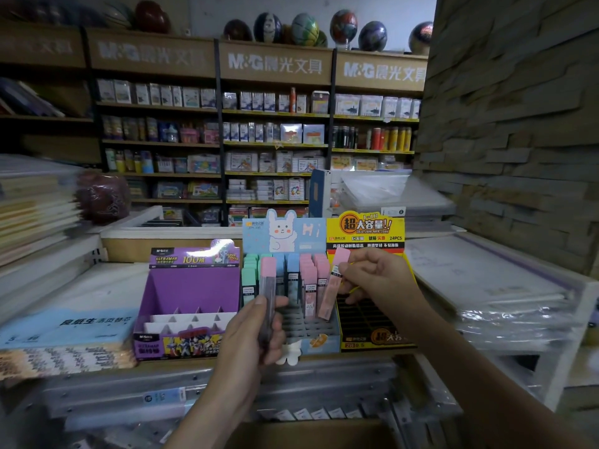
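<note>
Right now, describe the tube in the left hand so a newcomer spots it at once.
Find the pale-blue display box with the bunny card, the middle of three boxes in a row. In front of its left half, the left hand holds a slim tube upright. Unlike the pink-bodied tube in the right hand, its body under the pink cap is see-through and dark.

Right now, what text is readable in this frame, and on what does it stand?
"M&G 晨光文具": shelf header boards.
"ULTRAMAN", "100": purple display box.
"Hi": blue rabbit display box.
"超大容量!!", "24PCS": yellow display box.
Labels on the pink case and the pink-capped clear case: too small to read.
Print on the shelf goods: blurred.
</note>
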The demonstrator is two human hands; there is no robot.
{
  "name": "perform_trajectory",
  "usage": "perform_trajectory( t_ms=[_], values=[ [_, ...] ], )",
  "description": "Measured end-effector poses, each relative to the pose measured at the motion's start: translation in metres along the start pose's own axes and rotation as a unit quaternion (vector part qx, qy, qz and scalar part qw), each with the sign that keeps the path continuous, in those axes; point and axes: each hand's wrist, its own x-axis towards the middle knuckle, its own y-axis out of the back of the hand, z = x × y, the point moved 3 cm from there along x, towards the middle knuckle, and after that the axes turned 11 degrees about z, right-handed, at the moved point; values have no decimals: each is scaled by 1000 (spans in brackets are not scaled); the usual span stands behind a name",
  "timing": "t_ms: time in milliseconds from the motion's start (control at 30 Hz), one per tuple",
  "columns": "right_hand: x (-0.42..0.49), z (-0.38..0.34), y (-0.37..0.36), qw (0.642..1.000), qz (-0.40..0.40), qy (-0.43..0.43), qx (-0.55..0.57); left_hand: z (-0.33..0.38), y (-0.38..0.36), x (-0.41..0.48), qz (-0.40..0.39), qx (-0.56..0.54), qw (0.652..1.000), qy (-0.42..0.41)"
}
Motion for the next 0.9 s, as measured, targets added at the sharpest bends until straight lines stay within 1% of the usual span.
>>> perform_trajectory(
  t_ms=[233,367,500,700,900],
  values=[
    [7,4,-1,999,9,19,-43,6,-1,-1,7,10,1000,-15],
    [10,5,-3,998,9,34,-55,7,0,1,18,36,999,-27],
    [11,6,-4,996,-4,50,-71,5,0,6,35,24,999,-13],
    [14,9,-5,994,-22,63,-88,1,0,10,38,2,999,10],
    [18,12,-8,989,-31,80,-117,1,0,12,38,-7,999,14]
  ],
)
